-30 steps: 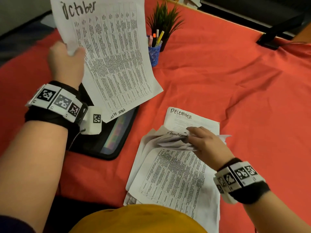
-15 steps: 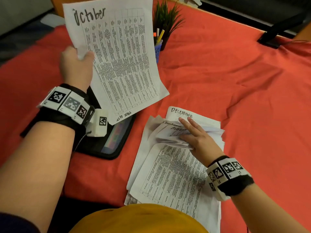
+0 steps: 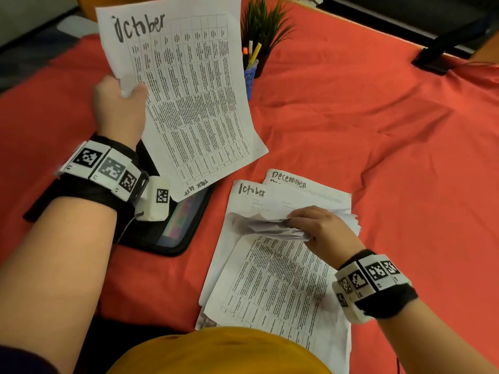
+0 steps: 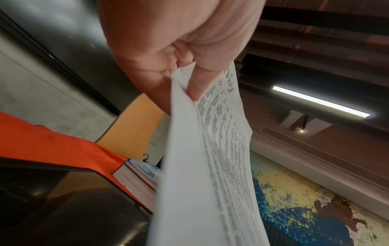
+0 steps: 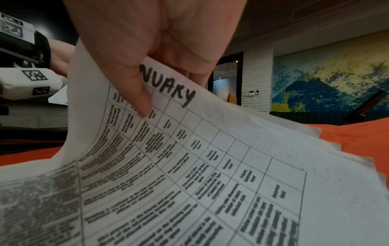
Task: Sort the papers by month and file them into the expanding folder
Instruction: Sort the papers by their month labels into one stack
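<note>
My left hand [image 3: 118, 109] holds up a sheet headed "October" [image 3: 183, 90] by its left edge, pinched between thumb and fingers [image 4: 195, 83]. Under it lies the black expanding folder [image 3: 178, 228], open, its coloured tabs showing. My right hand [image 3: 321, 228] grips the folded-back top edges of several sheets in the paper pile [image 3: 275, 287] on the red cloth. The top gripped sheet reads "January" [image 5: 174, 93]. Behind the lifted edges lie a second "October" sheet [image 3: 252, 191] and a "December" sheet [image 3: 290, 180].
A blue pen cup [image 3: 249, 76] and a small green plant [image 3: 266, 25] stand behind the held sheet. A dark stand [image 3: 442, 49] sits at the far right. Books [image 4: 139, 176] lie at the table's far edge. Red cloth [image 3: 378, 130] covers the table.
My left hand has carried the October sheet rightward and nearer. My right hand has folded back more sheet tops, uncovering a second October sheet in the pile.
</note>
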A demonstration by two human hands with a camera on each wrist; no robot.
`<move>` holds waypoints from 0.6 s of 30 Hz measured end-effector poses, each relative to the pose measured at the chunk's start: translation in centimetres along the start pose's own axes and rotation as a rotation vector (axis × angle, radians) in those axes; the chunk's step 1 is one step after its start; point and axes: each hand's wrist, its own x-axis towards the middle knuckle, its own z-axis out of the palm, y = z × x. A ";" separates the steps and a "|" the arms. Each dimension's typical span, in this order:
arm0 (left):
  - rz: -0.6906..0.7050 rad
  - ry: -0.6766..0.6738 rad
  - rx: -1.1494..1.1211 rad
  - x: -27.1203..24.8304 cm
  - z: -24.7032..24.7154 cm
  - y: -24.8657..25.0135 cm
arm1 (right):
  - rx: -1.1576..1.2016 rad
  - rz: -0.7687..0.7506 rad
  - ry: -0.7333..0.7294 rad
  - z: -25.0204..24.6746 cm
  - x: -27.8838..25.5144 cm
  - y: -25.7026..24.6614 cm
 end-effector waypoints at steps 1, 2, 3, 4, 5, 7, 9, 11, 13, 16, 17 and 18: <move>-0.006 -0.010 -0.005 -0.1 0.0 0.1 | 0.014 0.015 -0.007 0.0 0.0 0.0; -0.003 -0.016 -0.007 0.0 0.0 0.1 | 0.025 0.036 -0.018 -0.1 0.1 0.0; -0.006 -0.020 -0.007 -0.2 0.0 0.3 | 0.028 0.048 -0.025 -0.2 0.1 0.1; -0.005 -0.022 -0.014 -0.2 0.0 0.4 | 0.030 0.058 -0.040 -0.2 0.2 0.0; -0.010 -0.029 -0.022 -0.4 0.0 0.7 | 0.030 0.055 -0.050 -0.3 0.2 0.0; -0.005 -0.044 -0.016 -0.5 0.0 0.9 | 0.027 0.052 -0.064 -0.9 0.3 -0.4; -0.016 -0.069 -0.025 -0.7 0.0 1.2 | 0.046 0.053 -0.082 -2.6 0.2 -1.3; -0.028 -0.109 -0.040 -1.0 0.0 1.5 | 0.059 0.039 -0.120 -5.5 -0.2 -2.7; -0.036 -0.146 -0.092 -1.6 0.2 1.8 | 0.058 0.045 -0.173 -9.2 -0.8 -4.2; -0.025 -0.292 -0.079 -3.3 1.8 2.1 | 0.060 0.039 -0.200 -14.7 -1.6 -7.0; -0.025 -0.375 -0.049 -4.4 2.5 2.3 | 0.112 0.027 -0.223 -16.2 -2.0 -7.4; -0.033 -0.462 -0.027 -5.6 3.3 2.2 | 0.164 0.018 -0.232 -17.6 -1.8 -8.3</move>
